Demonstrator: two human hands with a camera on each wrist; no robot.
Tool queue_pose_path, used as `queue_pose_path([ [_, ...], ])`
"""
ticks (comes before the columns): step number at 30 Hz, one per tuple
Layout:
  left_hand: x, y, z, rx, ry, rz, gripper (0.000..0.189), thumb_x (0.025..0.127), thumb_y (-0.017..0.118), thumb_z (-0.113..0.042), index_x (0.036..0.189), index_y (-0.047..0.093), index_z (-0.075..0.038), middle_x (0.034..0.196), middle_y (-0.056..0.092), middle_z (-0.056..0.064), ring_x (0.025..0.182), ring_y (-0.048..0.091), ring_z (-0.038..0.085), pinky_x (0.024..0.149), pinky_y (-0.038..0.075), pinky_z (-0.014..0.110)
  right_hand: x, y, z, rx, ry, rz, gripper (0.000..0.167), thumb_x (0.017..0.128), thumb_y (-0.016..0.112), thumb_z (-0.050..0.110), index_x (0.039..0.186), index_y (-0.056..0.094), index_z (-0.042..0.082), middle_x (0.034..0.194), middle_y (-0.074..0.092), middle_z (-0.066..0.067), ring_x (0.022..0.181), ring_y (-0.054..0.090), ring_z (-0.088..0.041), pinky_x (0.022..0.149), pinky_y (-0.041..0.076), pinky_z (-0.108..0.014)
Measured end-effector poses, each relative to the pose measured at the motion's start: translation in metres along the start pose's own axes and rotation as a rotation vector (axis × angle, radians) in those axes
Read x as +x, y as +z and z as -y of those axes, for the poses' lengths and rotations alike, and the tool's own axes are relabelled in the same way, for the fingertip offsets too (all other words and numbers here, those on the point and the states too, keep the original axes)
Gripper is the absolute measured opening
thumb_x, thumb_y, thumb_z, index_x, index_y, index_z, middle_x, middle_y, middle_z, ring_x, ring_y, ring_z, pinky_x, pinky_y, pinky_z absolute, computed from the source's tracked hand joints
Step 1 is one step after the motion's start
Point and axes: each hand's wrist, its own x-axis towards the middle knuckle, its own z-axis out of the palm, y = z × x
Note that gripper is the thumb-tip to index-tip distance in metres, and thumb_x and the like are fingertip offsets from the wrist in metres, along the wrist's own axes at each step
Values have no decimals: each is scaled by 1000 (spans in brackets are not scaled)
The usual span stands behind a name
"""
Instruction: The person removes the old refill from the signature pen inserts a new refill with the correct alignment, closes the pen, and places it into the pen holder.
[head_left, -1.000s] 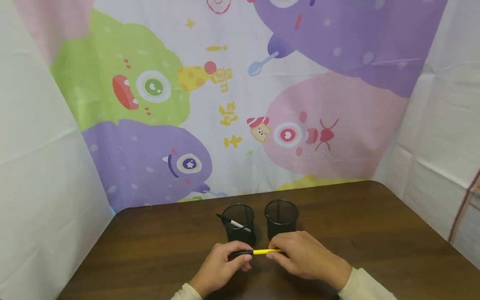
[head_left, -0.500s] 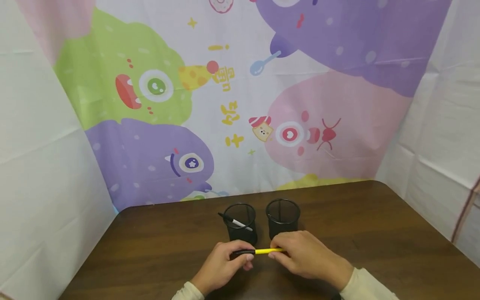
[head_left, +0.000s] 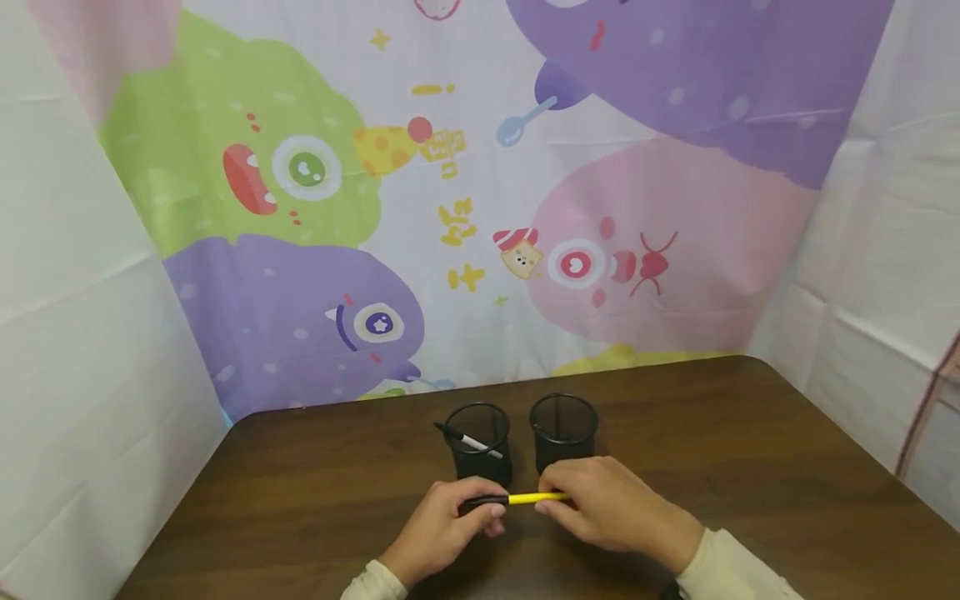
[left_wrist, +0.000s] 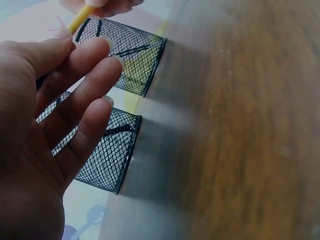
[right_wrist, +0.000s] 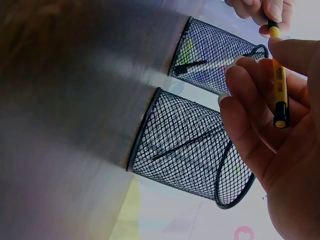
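Observation:
A yellow marker with a black cap [head_left: 532, 498] lies level between my two hands, in front of two cups. My left hand [head_left: 442, 529] pinches its black end between thumb and forefinger. My right hand [head_left: 611, 508] grips the yellow barrel with thumb and fingers. In the right wrist view, the barrel [right_wrist: 279, 85] crosses the palm, its black-tipped tail pointing back toward the wrist. Behind the left hand stands a black mesh pen cup [head_left: 480, 467] with a white marker [head_left: 474, 442] leaning in it, its black end above the rim. A second mesh pen cup [head_left: 565, 450] stands behind the right hand.
Both cups rest on a dark brown wooden table [head_left: 300, 483]. A cartoon-printed cloth [head_left: 480, 333] hangs behind the table's back edge. White cloth walls [head_left: 75, 333] rise on the left and right.
The head view shifts slightly. Both hands keep the same hold on the yellow marker, and the cups stay in place.

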Motion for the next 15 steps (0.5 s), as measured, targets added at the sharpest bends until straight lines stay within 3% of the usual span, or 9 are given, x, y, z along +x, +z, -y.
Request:
queue_pose_path([
  [15, -2, 0, 0, -1, -33, 3, 14, 97, 68, -22, 108, 71, -13, 82, 72, -4, 71, 70, 11, 68, 59, 29, -1, 1, 1, 7, 6, -10, 12, 95, 72, 29, 87, 64, 25, 77, 53, 22, 60, 46, 4, 55, 43, -16],
])
